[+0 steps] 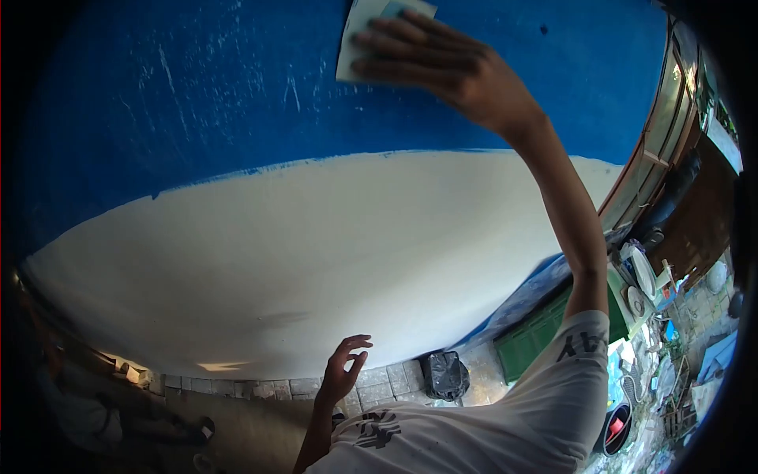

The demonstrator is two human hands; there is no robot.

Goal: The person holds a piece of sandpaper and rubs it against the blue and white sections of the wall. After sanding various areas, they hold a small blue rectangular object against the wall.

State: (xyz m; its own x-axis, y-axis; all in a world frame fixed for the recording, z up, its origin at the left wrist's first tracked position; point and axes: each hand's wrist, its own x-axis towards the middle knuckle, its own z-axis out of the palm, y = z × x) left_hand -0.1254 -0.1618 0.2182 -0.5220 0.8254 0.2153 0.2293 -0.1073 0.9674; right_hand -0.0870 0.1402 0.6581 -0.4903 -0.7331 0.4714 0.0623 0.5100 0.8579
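Two hands show: the right hand (430, 63), far up and blurred, lies outstretched over a pale sheet (365, 17), holding it seemingly flat against the blue upper wall (237, 87). The sheet juts left beyond that hand, its left edge running near to far. The left hand (343, 373), much nearer, curls loosely around nothing before the white lower wall (316, 237). To its right, a black bag (444, 375) sits on paving (383, 389).
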